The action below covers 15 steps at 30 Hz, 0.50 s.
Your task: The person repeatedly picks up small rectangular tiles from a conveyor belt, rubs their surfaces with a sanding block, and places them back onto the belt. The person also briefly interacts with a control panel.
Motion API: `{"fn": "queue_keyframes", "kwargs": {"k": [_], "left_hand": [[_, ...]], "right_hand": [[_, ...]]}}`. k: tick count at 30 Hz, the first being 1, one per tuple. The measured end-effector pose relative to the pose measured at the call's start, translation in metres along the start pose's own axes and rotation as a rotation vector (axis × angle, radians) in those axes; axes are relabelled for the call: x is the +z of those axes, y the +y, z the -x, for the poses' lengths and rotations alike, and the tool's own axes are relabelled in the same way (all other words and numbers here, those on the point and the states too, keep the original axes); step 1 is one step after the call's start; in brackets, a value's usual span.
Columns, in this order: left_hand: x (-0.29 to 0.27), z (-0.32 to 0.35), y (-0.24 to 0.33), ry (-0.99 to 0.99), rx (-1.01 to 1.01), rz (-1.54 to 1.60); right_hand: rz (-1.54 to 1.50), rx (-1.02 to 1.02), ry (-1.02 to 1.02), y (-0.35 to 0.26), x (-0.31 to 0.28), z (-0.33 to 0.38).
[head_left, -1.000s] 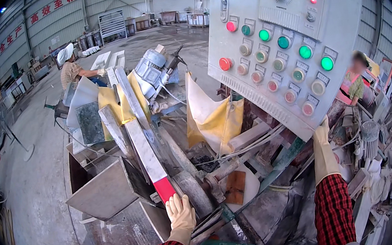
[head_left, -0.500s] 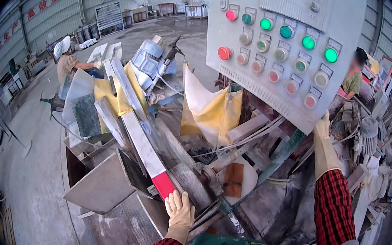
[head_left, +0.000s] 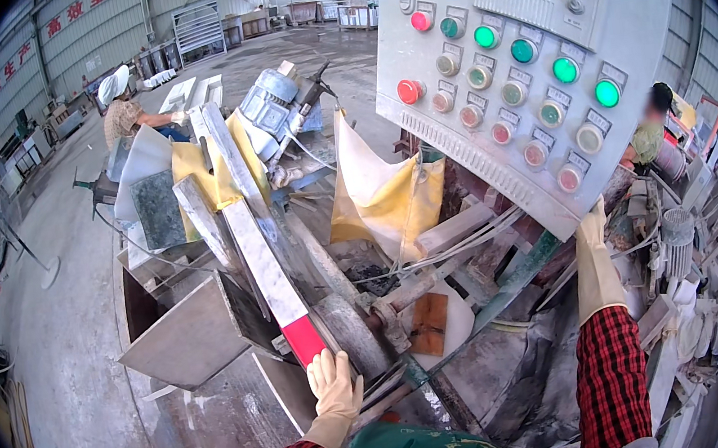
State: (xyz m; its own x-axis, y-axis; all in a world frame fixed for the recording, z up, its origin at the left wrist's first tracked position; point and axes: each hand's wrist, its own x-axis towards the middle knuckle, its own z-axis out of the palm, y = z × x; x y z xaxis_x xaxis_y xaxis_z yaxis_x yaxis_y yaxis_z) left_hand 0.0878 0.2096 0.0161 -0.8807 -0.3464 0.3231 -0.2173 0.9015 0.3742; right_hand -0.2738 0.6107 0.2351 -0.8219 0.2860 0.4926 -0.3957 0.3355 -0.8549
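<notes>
My left hand [head_left: 338,392], in a cream rubber glove, lies with its fingers stretched out at the near end of a long white stone strip [head_left: 267,268]. That end of the strip carries a red band [head_left: 303,338], which the fingertips touch. The strip runs away from me along a machine bed, under yellow flaps [head_left: 195,168]. My right hand [head_left: 592,239], in a matching glove, is raised to the lower corner of a grey control box [head_left: 476,145]. Its fingertips are hidden by the box. Red and green buttons cover the box, and several green ones are lit.
A motor [head_left: 272,98] sits on the machine beyond the strip. A tilted grey board [head_left: 183,336] juts out at left, and a white and yellow sheet [head_left: 391,192] hangs in the middle. One person [head_left: 127,114] works far left; another [head_left: 649,140] is at right beside piled machinery.
My left hand has shifted slightly to the right and toward me at the strip's red end. The right hand stays at the box corner.
</notes>
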Motion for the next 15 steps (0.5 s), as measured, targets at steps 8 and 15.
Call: {"fn": "queue_keyframes", "kwargs": {"k": [8,15], "left_hand": [[-0.041,-0.137,-0.006,0.177,-0.405,-0.02],[0.012,-0.142,-0.065,0.134,-0.398,-0.152]], "right_hand": [[-0.055,-0.025,0.069,-0.01,0.004,0.004],[-0.149,-0.079,-0.007,0.008,0.002,-0.005]]}}
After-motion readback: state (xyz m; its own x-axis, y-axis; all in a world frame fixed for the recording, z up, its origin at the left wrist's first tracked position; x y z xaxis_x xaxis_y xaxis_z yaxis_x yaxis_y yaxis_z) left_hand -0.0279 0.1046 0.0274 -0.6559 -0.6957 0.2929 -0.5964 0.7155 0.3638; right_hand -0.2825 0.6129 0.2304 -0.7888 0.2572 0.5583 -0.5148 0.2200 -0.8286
